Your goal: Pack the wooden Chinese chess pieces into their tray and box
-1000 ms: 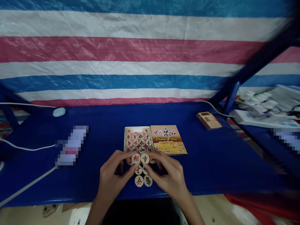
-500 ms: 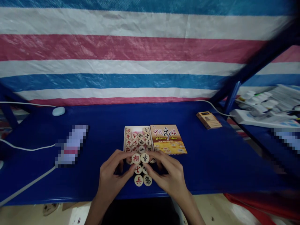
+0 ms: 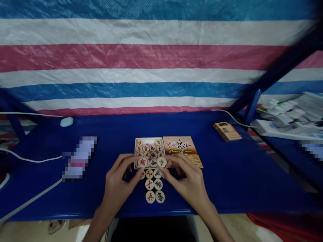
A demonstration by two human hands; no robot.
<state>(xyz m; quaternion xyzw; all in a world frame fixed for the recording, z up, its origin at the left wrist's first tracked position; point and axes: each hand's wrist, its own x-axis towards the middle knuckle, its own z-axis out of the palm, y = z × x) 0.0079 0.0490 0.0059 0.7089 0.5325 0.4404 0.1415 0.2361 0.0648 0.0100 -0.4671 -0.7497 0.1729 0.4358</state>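
Between thumb and fingers, my left hand pinches a Chinese chess piece with a red character. My right hand pinches another Chinese chess piece, marked in black. Both pieces are over the near part of an open white box, which has rows of red and black pieces lying in it. Closer to me on the table, several loose pieces stand in two columns, among them a red one and a black one. My fingers partly hide the box's near corners and some pieces.
The printed Chinese chess lid lies against the box's right side. Farther right is a small tan box. A blurred-out phone-like object with a cable is at left, and a pale rounded gadget behind it. A power strip sits far right.
Both hands have moved apart and away from me, carrying their pieces from above the loose columns to over the box. More of the loose pieces now show.
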